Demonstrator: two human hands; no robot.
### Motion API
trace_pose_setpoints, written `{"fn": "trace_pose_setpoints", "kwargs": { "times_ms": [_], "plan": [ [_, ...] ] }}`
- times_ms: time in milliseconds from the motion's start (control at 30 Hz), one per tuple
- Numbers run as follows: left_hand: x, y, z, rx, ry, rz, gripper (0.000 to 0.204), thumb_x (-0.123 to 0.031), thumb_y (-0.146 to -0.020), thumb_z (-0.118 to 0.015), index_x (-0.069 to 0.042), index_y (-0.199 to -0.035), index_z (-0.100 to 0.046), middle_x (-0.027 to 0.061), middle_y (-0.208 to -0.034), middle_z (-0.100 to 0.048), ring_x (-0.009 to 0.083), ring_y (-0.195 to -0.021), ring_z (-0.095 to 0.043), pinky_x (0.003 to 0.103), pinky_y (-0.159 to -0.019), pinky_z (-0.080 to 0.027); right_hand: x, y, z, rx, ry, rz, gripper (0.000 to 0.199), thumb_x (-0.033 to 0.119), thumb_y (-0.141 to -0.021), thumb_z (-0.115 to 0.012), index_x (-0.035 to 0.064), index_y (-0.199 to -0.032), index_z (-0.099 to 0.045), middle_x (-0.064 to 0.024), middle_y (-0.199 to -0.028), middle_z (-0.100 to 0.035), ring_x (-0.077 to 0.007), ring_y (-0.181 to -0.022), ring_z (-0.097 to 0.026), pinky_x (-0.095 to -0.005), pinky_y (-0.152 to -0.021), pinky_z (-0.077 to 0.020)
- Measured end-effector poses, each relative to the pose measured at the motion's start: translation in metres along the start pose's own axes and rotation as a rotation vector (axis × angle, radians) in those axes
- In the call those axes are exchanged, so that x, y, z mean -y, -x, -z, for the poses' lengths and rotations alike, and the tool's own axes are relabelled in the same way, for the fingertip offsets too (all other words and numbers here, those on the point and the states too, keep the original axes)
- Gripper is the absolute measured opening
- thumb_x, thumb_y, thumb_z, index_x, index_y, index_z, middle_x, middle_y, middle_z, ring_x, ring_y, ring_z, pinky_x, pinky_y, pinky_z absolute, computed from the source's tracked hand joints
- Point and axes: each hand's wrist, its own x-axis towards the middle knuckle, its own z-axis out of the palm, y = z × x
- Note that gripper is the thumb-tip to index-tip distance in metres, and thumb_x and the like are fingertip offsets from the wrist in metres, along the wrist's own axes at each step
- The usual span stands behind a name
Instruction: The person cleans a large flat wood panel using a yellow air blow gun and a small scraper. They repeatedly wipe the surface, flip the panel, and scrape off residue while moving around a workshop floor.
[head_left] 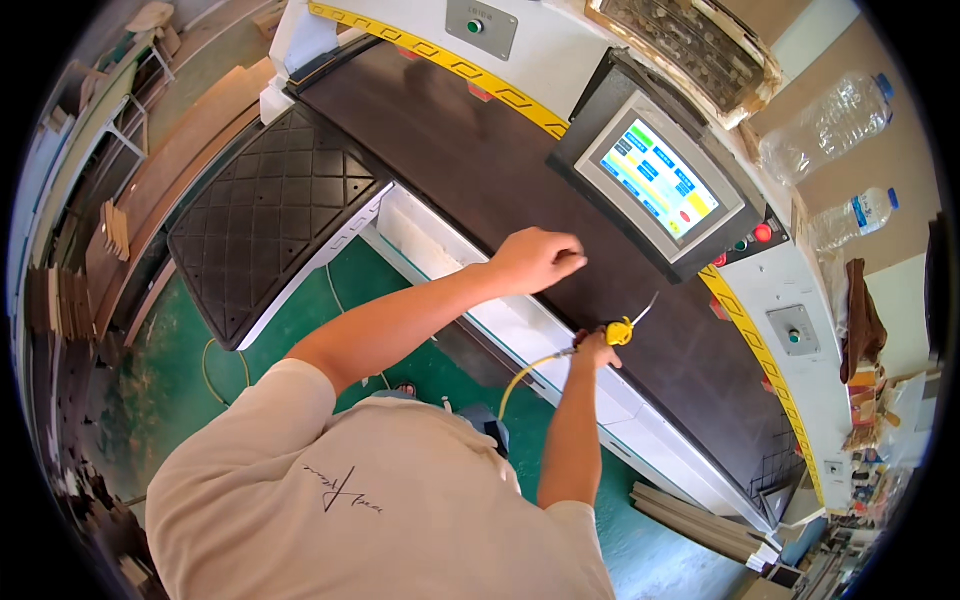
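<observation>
My left hand [535, 260] is a closed fist resting on a long dark brown board [470, 160] that lies on a white machine table [520, 330]. Nothing shows inside the fist. My right hand [597, 348] grips a yellow air blow gun [622, 330] at the board's near edge. Its thin metal nozzle [647, 308] points up and away over the board. A yellow hose [520, 375] runs from the gun down toward my body.
A tilted touch screen [660, 180] with a red button [763, 233] stands beyond the board. A black quilted panel [270, 210] lies at the left. Two clear plastic bottles [830, 120] lie at the upper right. Wooden boards [690, 515] are stacked on the green floor [330, 300].
</observation>
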Motion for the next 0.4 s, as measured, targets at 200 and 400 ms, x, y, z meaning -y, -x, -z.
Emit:
{"fn": "trace_pose_setpoints", "kwargs": {
  "times_ms": [200, 400],
  "plan": [
    [-0.068, -0.049, 0.024, -0.048, -0.305, -0.254, 0.055, -0.022, -0.099, -0.064, -0.016, -0.151, -0.049, 0.0088, -0.085, -0.074, 0.0307, -0.064, -0.069, 0.041, -0.058, -0.055, -0.001, 0.02, -0.01, 0.052, -0.013, -0.095, 0.119, 0.012, -0.098, -0.064, -0.0016, -0.147, 0.043, -0.0145, -0.074, -0.061, -0.0214, -0.044, -0.054, -0.0342, -0.039, -0.0492],
    [-0.084, -0.073, 0.02, 0.072, -0.439, -0.128, 0.063, -0.023, -0.099, -0.064, -0.015, -0.158, -0.041, 0.0101, -0.082, -0.074, 0.0321, -0.065, -0.07, 0.043, -0.057, -0.056, -0.004, 0.013, -0.013, 0.025, -0.063, -0.1, 0.113, 0.01, -0.101, -0.063, 0.0044, -0.154, 0.036, -0.0152, -0.079, -0.063, -0.0198, -0.045, -0.051, -0.0325, -0.038, -0.0462]
  ]
}}
